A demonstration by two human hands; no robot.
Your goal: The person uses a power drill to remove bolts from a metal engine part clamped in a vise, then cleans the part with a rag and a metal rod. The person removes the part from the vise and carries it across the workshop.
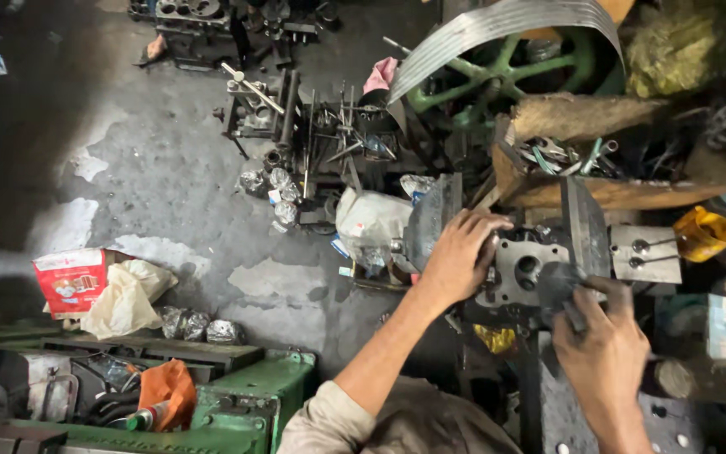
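Overhead, the left hand (457, 252) clamps over the metal casting (524, 267) to steady it on the bench (between 2 upright plates (583, 225)), while the right hand (602, 340) pinches a dark pad (558, 284) against its face, apparently rubbing.

This is a machine repair workshop. The stained concrete floor (170, 168) is strewn with greasy metal engine parts (254, 105) and loose rods. A green belt wheel (497, 71) stands by a wooden box of tools (598, 160), and a green machine frame (254, 403) sits nearby among rags.
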